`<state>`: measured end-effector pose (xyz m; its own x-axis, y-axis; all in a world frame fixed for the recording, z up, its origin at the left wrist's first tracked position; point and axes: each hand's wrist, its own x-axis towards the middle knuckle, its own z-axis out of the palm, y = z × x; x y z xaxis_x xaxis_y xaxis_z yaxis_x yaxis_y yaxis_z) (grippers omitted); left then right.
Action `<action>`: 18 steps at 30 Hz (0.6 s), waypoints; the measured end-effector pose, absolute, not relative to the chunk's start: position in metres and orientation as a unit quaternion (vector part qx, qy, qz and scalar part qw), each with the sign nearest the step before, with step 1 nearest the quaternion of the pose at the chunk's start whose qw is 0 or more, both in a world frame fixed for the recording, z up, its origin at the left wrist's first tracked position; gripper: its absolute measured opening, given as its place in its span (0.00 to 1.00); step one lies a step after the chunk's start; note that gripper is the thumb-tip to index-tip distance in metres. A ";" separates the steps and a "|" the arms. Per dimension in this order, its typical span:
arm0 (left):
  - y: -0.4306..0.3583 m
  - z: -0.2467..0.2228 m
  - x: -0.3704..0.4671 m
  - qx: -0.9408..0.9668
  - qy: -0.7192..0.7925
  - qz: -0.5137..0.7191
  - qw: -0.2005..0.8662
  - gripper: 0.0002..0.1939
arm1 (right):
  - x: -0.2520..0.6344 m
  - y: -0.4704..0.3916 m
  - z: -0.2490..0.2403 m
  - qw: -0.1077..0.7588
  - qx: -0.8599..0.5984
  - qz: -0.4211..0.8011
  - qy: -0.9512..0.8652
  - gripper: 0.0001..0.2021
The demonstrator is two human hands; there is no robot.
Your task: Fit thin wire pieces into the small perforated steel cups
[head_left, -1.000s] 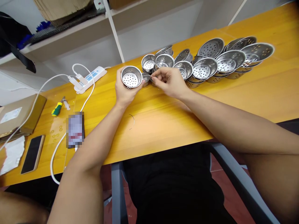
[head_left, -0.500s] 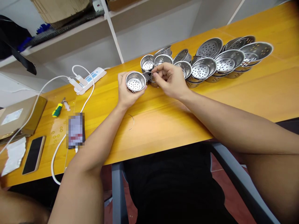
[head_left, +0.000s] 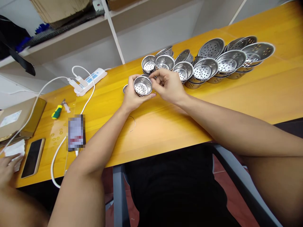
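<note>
My left hand (head_left: 132, 96) is wrapped round a small perforated steel basket (head_left: 143, 85), its open top tilted towards me. At the basket's right rim, the thumb and forefinger of my right hand (head_left: 169, 85) are pinched together. A thin wire showed between them a moment ago; now it is too fine to make out. Part of another small steel rim (head_left: 125, 89) peeks out behind my left hand. A curved wire (head_left: 134, 124) lies on the table below. Just beyond my right hand stands a steel basket (head_left: 183, 71), one of several perforated ones.
Larger, stacked steel baskets (head_left: 230, 61) reach to the right. On the left are a power strip (head_left: 91, 82), white cables, a screwdriver (head_left: 57, 111), a charging phone (head_left: 76, 132), another phone (head_left: 33, 157) and a cardboard box (head_left: 26, 115). Another person's hand (head_left: 8, 165) touches white paper (head_left: 17, 151).
My left hand has moved the basket slightly right, up to my right hand's fingertips. My right hand has shifted a little left and down. Another person's hand has come in over the paper at left.
</note>
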<state>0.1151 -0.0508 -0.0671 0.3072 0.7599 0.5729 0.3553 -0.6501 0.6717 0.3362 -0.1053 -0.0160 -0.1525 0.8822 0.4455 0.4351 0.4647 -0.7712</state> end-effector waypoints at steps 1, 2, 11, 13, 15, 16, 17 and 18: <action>-0.051 -0.067 0.115 0.779 0.362 0.463 0.218 0.59 | 0.336 -0.106 -0.016 0.460 -0.462 0.235 -0.721 0.13; -0.052 -0.067 0.115 0.779 0.364 0.461 0.220 0.59 | 0.336 -0.106 -0.016 0.457 -0.468 0.228 -0.721 0.13; -0.028 -0.090 0.108 0.801 0.260 0.489 0.226 0.57 | 0.339 -0.094 -0.032 0.533 -0.394 0.218 -0.716 0.17; -0.017 -0.098 0.106 0.806 0.231 0.497 0.223 0.56 | 0.341 -0.089 -0.035 0.566 -0.360 0.212 -0.711 0.17; -0.010 -0.102 0.104 0.803 0.219 0.509 0.221 0.55 | 0.343 -0.086 -0.036 0.583 -0.347 0.214 -0.703 0.17; -0.010 -0.102 0.103 0.799 0.219 0.515 0.220 0.54 | 0.344 -0.084 -0.036 0.589 -0.345 0.217 -0.698 0.18; -0.010 -0.101 0.102 0.795 0.221 0.520 0.220 0.54 | 0.344 -0.084 -0.035 0.594 -0.344 0.222 -0.693 0.18; -0.012 -0.100 0.102 0.791 0.224 0.525 0.220 0.54 | 0.345 -0.083 -0.035 0.597 -0.342 0.229 -0.689 0.18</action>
